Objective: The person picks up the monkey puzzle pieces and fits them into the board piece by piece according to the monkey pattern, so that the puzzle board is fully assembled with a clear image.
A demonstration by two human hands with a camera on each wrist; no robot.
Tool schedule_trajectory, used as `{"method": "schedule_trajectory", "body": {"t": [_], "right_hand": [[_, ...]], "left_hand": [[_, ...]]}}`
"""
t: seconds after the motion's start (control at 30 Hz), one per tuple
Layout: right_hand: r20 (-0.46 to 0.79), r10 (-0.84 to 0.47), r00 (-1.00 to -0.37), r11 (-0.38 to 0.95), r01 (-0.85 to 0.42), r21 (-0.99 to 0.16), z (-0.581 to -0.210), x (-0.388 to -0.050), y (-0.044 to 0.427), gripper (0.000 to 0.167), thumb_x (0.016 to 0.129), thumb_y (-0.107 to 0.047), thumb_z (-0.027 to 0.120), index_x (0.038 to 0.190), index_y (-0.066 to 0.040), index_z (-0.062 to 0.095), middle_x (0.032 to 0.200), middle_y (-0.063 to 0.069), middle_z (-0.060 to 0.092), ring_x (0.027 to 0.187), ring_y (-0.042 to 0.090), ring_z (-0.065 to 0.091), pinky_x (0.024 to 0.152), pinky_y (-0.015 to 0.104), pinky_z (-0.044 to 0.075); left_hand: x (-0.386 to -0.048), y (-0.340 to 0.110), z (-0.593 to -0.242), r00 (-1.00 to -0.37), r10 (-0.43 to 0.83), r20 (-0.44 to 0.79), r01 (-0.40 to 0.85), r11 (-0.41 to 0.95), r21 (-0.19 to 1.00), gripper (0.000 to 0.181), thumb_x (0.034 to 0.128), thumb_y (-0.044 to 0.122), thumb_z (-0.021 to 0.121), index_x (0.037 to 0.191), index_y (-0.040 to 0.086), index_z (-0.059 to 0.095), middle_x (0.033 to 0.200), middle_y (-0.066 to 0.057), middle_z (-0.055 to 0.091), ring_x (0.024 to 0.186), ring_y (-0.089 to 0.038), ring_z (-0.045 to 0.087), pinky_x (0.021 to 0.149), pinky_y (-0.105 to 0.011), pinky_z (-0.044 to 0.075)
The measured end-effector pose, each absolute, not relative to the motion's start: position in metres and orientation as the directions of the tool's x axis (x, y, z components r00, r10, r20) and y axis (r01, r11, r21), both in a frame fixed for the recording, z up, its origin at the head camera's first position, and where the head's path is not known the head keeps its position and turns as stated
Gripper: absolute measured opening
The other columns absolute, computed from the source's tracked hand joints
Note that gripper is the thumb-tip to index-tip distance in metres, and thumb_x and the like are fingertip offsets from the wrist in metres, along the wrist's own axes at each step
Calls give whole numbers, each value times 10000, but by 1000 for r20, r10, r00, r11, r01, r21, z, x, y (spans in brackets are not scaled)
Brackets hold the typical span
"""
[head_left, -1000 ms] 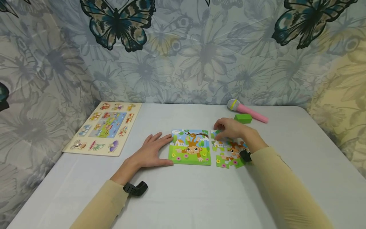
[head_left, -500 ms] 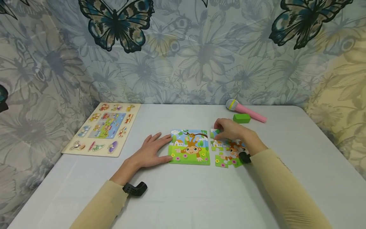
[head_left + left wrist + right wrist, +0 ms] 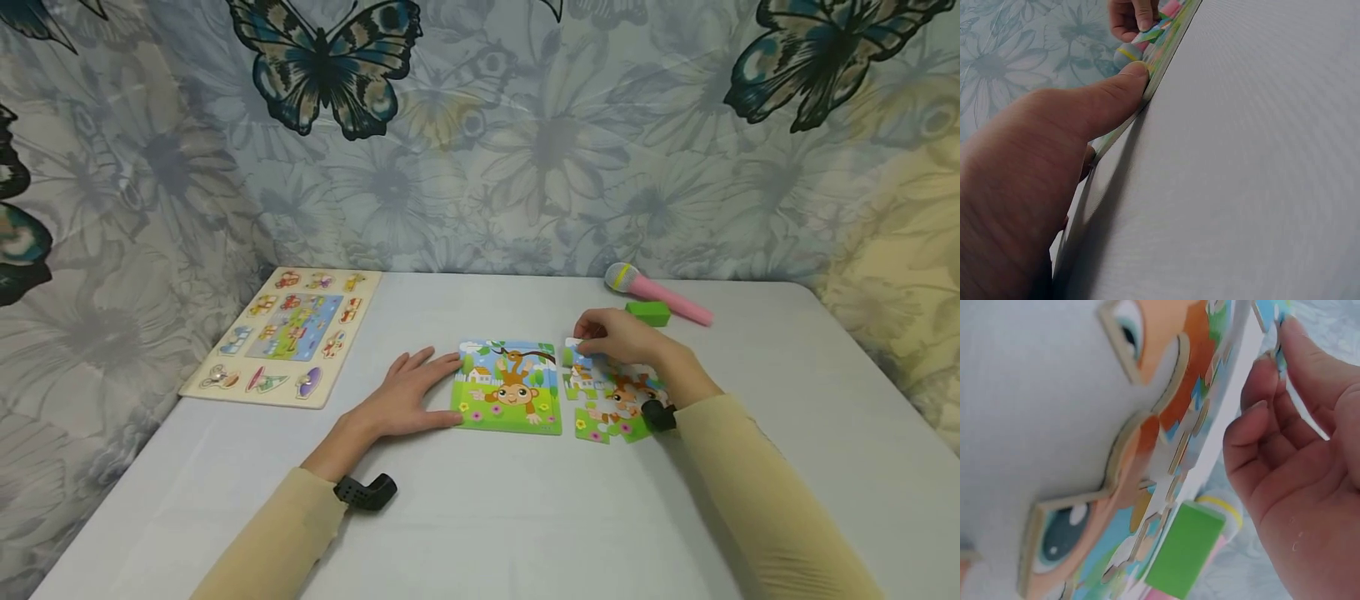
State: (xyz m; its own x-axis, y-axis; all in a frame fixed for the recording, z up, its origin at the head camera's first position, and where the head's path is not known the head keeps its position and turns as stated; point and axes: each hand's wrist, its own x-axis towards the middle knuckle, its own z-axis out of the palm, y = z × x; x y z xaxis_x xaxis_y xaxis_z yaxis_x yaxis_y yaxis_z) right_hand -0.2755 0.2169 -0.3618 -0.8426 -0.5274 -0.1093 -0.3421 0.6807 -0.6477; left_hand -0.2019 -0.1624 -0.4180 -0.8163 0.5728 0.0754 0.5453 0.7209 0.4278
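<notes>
A square monkey picture puzzle (image 3: 508,392) lies flat in the middle of the table in the head view. My left hand (image 3: 411,400) rests with fingers spread against its left side. In the left wrist view the left thumb touches the edge of the picture board (image 3: 1163,72). To the right lie several loose jigsaw pieces (image 3: 594,426) with brown, green and blue print. Above them, my right hand (image 3: 618,337) pinches a blue-and-green jigsaw piece (image 3: 1155,31) between thumb and fingers. Much of the held piece is hidden by the fingers in the right wrist view.
A wooden peg puzzle board (image 3: 262,383) lies at the back left. A green block (image 3: 648,313) and a pink toy microphone (image 3: 671,302) lie behind my right hand. White cloth covers the table (image 3: 510,517), with a flowered fabric wall behind.
The piece at the upper left of the loose group has been tilted up in my right hand's fingers. The left hand stays at the picture's edge. The head view shifts slightly.
</notes>
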Motion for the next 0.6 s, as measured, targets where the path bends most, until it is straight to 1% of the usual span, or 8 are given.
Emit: {"method": "schedule_trajectory", "body": {"t": [0.2, 0.4, 0.6], "right_hand": [[-104, -541, -835, 614, -307, -727, -358, -276, 224, 140, 1003, -96, 638, 1088, 13, 619, 961, 98, 645, 848, 258, 571, 750, 386, 485], [-84, -524, -848, 597, -296, -746, -351, -278, 220, 151, 1017, -125, 628, 1098, 2, 625, 950, 96, 644, 862, 306, 586, 734, 410, 495], [-48, -551, -833, 564, -330, -757, -354, -276, 199, 133, 1001, -96, 644, 1074, 15, 635, 926, 98, 639, 851, 316, 609, 749, 423, 485]], "left_hand": [[-200, -160, -417, -817, 571, 76, 544, 721, 429, 844, 875, 605, 663, 1549, 151, 435, 1610, -8, 354, 1512, -346, 166, 1179, -604, 59], [-200, -160, -416, -821, 565, 77, 541, 728, 421, 852, 868, 609, 670, 1546, 147, 441, 1607, -11, 361, 1512, -349, 166, 1176, -613, 61], [-200, -161, -419, -821, 564, 93, 546, 726, 419, 846, 867, 606, 674, 1544, 155, 443, 1607, -2, 362, 1511, -342, 172, 1178, -604, 61]]}}
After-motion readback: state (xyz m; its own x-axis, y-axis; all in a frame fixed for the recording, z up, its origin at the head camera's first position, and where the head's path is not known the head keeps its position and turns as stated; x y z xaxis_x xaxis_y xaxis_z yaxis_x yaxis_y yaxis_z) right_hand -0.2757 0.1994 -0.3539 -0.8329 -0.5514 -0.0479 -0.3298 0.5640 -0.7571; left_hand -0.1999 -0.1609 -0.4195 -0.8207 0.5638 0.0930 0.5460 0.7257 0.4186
